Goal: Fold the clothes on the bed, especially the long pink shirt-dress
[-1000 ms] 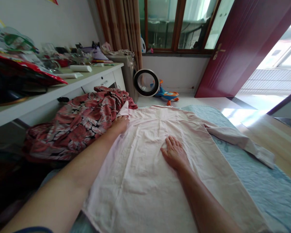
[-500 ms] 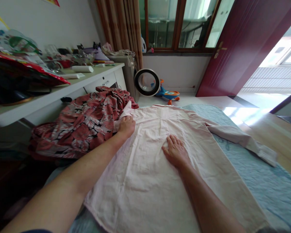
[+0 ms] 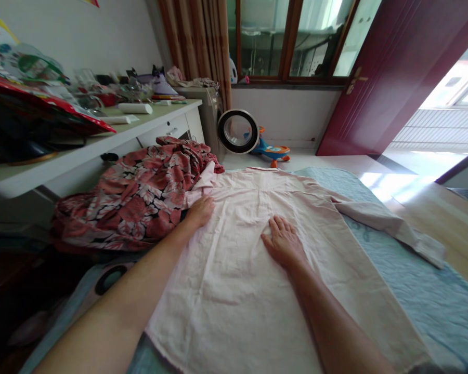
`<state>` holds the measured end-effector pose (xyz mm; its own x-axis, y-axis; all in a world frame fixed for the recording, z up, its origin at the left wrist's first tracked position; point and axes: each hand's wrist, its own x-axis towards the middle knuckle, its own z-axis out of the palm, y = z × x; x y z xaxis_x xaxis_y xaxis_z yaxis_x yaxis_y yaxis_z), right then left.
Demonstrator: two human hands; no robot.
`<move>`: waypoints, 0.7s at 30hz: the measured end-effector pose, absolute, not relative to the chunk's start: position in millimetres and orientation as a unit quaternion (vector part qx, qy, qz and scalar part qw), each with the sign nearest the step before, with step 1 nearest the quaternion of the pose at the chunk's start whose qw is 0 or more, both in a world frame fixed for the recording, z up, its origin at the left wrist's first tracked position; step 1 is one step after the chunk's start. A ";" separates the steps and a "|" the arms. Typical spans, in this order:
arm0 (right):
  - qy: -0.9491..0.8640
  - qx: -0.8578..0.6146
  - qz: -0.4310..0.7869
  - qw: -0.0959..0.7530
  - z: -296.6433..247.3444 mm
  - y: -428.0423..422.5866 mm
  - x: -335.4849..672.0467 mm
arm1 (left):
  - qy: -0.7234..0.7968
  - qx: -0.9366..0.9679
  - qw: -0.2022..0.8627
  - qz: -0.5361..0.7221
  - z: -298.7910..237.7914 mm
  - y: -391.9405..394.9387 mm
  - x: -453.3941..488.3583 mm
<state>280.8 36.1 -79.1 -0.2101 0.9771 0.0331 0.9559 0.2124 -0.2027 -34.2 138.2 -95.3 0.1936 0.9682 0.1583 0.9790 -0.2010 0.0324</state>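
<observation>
A bright room opens out in my head view, with a brown-framed window and a dark red door at the far side. A cluttered bench runs along the left, and a washing machine past its end has its round door swung open. In front of me lies a pale blue quilted cover, and on it a pale pink long-sleeved shirt.

As far as I can judge, the spreading is mostly done: the body lies flat, collar at the far end, right-side sleeve stretched out over the cover. Left over is the opposite side, where the cloth bunches against a heap of red floral fabric. No fold crosses the body.

The shirt looks back-up, a seam running across the shoulders, with soft creases down its length. My right hand rests flat near its middle, palm down, thumb apart, gripping nothing. My left hand touches its left edge, fingers slightly bent; I cannot tell whether they pinch the cloth.
</observation>
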 end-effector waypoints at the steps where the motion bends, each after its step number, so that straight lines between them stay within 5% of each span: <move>1: -0.775 -0.624 0.069 0.078 -79.3 36.1 280.9 | -0.629 -0.774 0.041 -0.063 -92.5 142.0 -40.0; 21: -0.775 -0.620 0.078 0.090 -81.5 35.7 282.7 | -0.571 -0.809 0.112 0.075 -54.9 149.5 -75.6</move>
